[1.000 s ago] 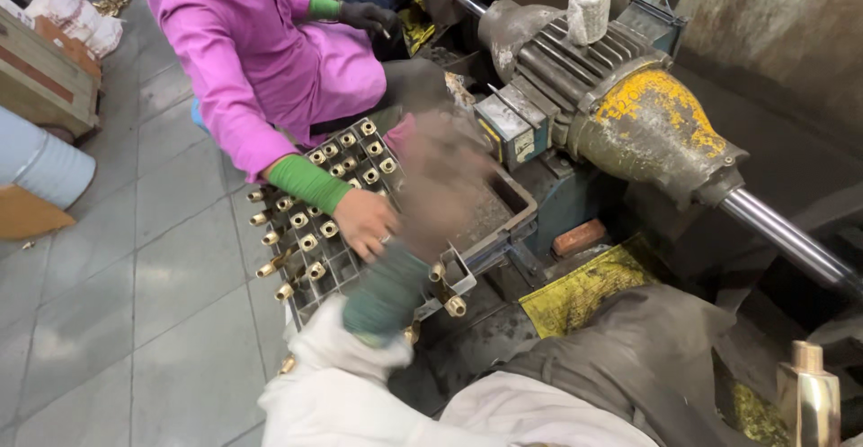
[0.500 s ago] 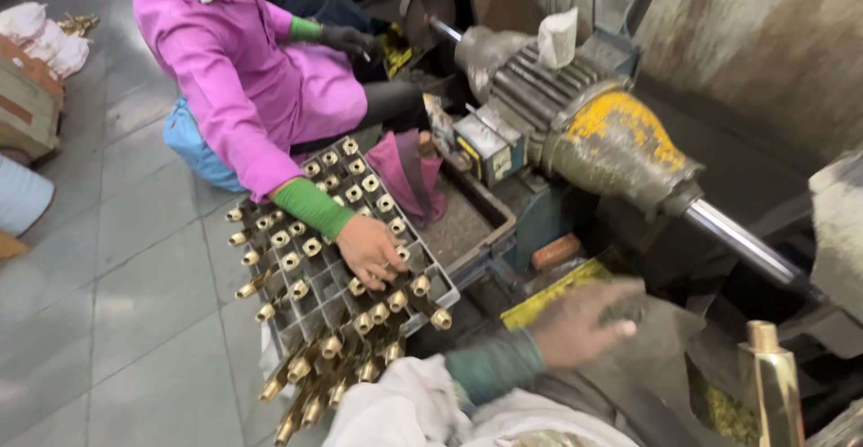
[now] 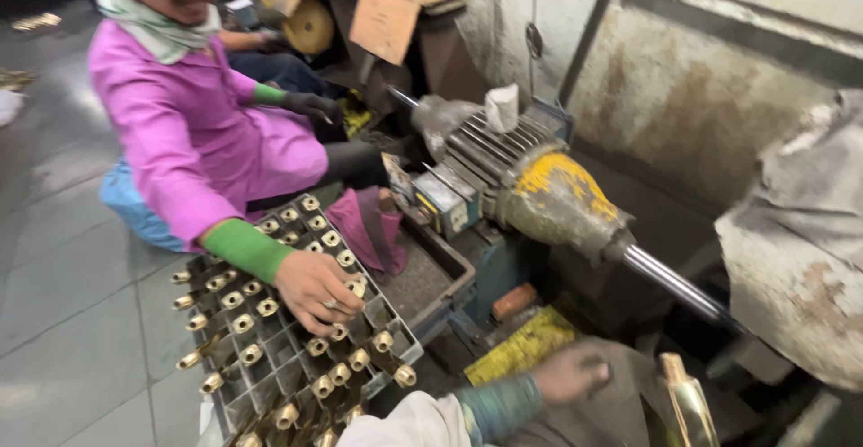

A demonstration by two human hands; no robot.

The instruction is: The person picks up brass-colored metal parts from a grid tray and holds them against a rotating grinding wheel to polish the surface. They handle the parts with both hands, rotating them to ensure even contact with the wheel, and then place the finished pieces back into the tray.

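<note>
Brass, dull gold and tube-shaped, makes up the fittings (image 3: 342, 373) that stand in a grey compartmented tray (image 3: 270, 357) at the near left; each fitting has an open round mouth, and those at the tray's edges stick out sideways. Roughly thirty fittings show, one to a compartment, though several compartments are bare and the nearest rows run out of view, so an exact count cannot be given. One co-worker's hand (image 3: 316, 291), coming from a pink sleeve with a green cuff, lies on the tray's middle with fingers curled over the fittings. The wearer's own right hand (image 3: 572, 372) is at the near centre, just right of the tray, past a dark teal cuff and a white sleeve; it rests knuckles-up on a grey-brown cloth (image 3: 620, 411), fingers bent, and whether it grips anything cannot be told. The left hand is out of view. Just right of it stands one polished brass piece (image 3: 690, 404), larger and flatter than the fittings. Farther off lies one motor (image 3: 539, 186) with a yellow-stained housing and one bare steel shaft (image 3: 674, 283) pointing right. One magenta rag (image 3: 364, 231) lies between tray and motor.
</note>
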